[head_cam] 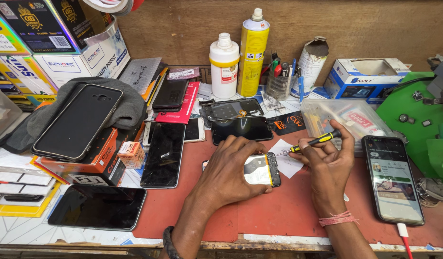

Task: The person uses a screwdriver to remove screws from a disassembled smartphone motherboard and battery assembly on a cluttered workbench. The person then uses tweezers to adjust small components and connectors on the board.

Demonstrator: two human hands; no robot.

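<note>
Left hand point(233, 165) lies over an opened phone point(263, 170) on the red mat point(288, 211) at the middle of the surface point(20, 230); grip closed around its body, back cover already off, insides exposed. Right hand point(329, 163) pinches a yellow-and-black screwdriver point(313, 142), tip at the phone's upper right edge. White paper scrap point(288, 163) just beside it. Whether any screws are out: cannot tell. Lit phone point(393, 178) to the right, on a cable.
</note>
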